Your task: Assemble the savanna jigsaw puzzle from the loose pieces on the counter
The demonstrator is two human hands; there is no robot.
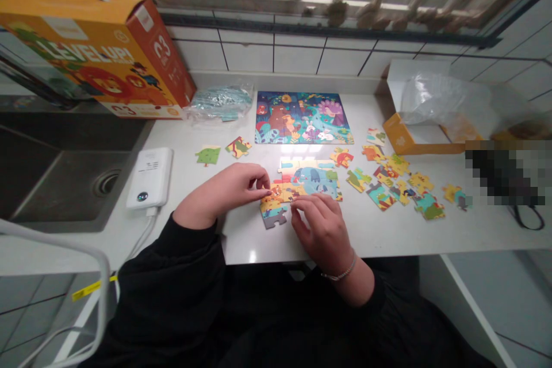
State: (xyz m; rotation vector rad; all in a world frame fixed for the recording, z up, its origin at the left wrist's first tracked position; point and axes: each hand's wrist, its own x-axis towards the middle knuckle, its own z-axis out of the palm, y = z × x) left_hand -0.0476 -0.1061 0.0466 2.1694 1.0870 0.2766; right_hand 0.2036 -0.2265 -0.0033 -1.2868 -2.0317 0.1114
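A partly joined jigsaw puzzle (316, 178) with a blue elephant lies on the white counter between my hands. My left hand (235, 188) is at its left edge, with thumb and forefinger closed on a yellow puzzle piece (269, 196) there. Below that sits a puzzle piece with a grey edge (274, 217), touching the joined part. My right hand (322, 227) is curled at the puzzle's lower edge, thumb and fingertips drawn together. Whatever may lie between those fingertips is hidden. A bracelet circles the right wrist.
Loose puzzle pieces (382, 195) lie scattered to the right; a green piece (209, 154) is at left. Behind is a finished forest picture (304, 118). Around stand an orange box (92, 49), a plastic bag (222, 103), a power bank (149, 178), a sink (73, 224) and an open box (420, 141).
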